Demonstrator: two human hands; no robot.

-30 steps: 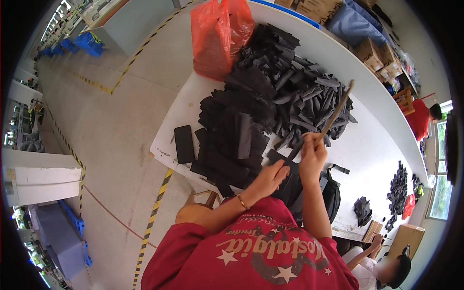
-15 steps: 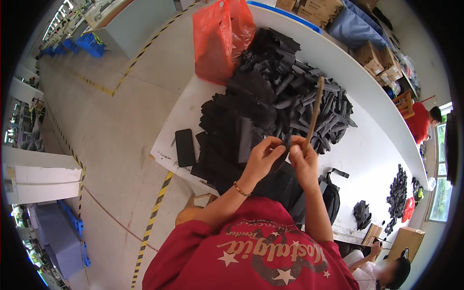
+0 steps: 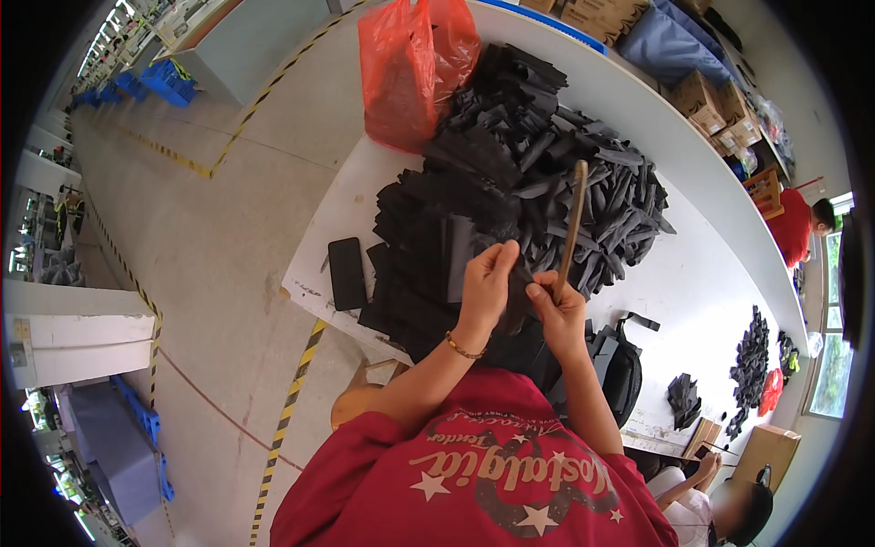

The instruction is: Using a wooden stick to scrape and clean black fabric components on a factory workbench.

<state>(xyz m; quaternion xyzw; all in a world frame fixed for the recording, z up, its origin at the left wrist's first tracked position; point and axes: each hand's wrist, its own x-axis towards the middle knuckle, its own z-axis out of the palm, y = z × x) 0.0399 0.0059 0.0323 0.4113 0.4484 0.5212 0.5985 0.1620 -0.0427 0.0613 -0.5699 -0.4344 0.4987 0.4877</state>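
Note:
My right hand (image 3: 558, 310) is closed round the lower end of a long thin brownish stick (image 3: 574, 223), whose upper part points away over the pile. A black fabric piece (image 3: 520, 273) spans the gap between my hands. Pinched fingers of my left hand (image 3: 488, 281) grip its left side, while its other side runs to the fingertips of my right hand. Beyond both hands spreads a large heap of black fabric pieces (image 3: 597, 196). Flatter, stacked black pieces (image 3: 415, 278) lie beside my left hand. Part of the held piece blends into the dark stack behind it.
A black phone (image 3: 346, 273) lies at the left of the white table (image 3: 314, 242). A red plastic bag (image 3: 401, 82) stands at its far left corner. On the right are a black bag (image 3: 624, 378) and smaller black piles (image 3: 684, 401). Another person (image 3: 697, 510) sits at lower right.
My hands have moved slightly apart, the left one leftward and up with its fingers pointing more upward. The stick has shifted left and stands a little more upright.

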